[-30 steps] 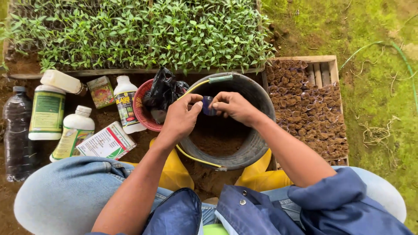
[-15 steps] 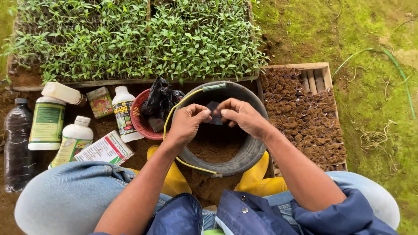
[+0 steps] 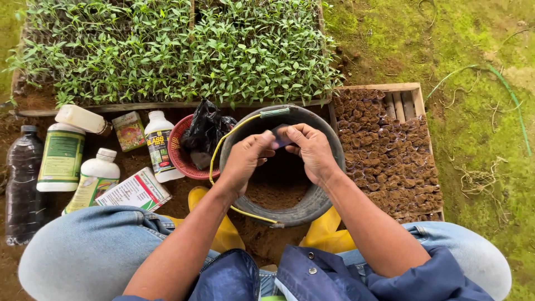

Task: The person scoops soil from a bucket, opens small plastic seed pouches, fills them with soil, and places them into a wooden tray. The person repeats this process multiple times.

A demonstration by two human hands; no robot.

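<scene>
Both hands meet over a dark rubber bucket (image 3: 327, 184) partly filled with brown soil (image 3: 277, 194). My left hand (image 3: 245, 159) and my right hand (image 3: 310, 150) pinch a small dark plastic seedling bag (image 3: 280, 136) between their fingertips, held just above the bucket's far rim. The bucket has a yellow wire handle with a green grip (image 3: 275, 113). Left of the bucket sits a red bowl (image 3: 179, 158) holding a crumpled black plastic bag (image 3: 207, 131).
A wooden tray (image 3: 390, 87) of soil-filled bags lies right of the bucket. Green seedling beds (image 3: 178, 50) stretch across the back. Several white bottles (image 3: 62, 156), a dark bottle (image 3: 23, 184) and small cartons (image 3: 136, 190) stand at left. Yellow boots (image 3: 223, 234) flank the bucket; mossy ground lies right.
Both hands have stayed over the bucket, working the small dark bag between the fingertips; they have drifted slightly toward the far rim. Nothing else moved.
</scene>
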